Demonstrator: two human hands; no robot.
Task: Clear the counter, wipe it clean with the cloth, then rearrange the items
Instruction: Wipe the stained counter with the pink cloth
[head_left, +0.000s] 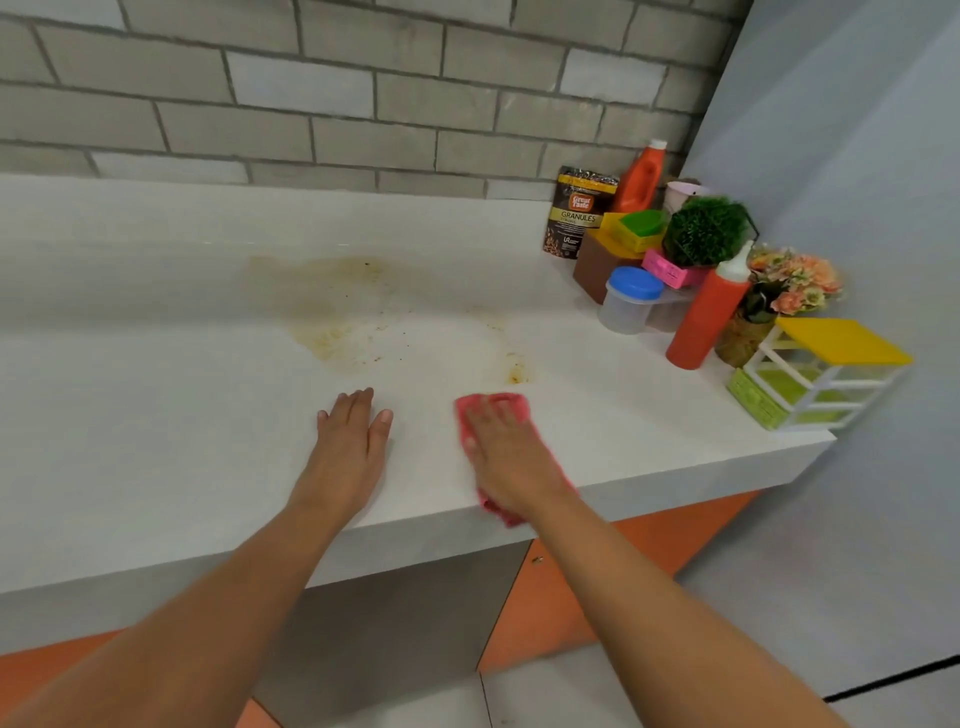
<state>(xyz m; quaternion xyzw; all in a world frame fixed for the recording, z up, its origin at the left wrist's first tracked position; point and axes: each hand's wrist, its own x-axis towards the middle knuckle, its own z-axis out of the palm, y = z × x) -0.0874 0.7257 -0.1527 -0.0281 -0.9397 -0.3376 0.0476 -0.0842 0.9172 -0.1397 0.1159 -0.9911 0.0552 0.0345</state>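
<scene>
White surface (156, 415) along a grey brick wall (311, 104), plain pale wall (831, 156) to the right of it, orange cabinet fronts (545, 613) and grey floor tiles (571, 691) below. Brown stain (332, 312) with crumbs mid-surface, a smaller brown spot (517, 373) right of it.

Items crowded in the surface's far right corner: coffee granules pouch (579, 213), orange bottle (641, 176), green plant ball (706, 231), blue-lid tub (628, 300), red squeeze bottle (709, 312), flowers (795, 283), small drawer unit with yellow top (815, 374).

My left hand (353, 436) lies flat, fingers together, palm down, near the surface's front edge, holding nothing. My right hand (501, 452) is flat too, pressing on the pink cloth (493, 402), not gripping it. Cloth sits just below the brown spot; its near end hangs over the front edge.
</scene>
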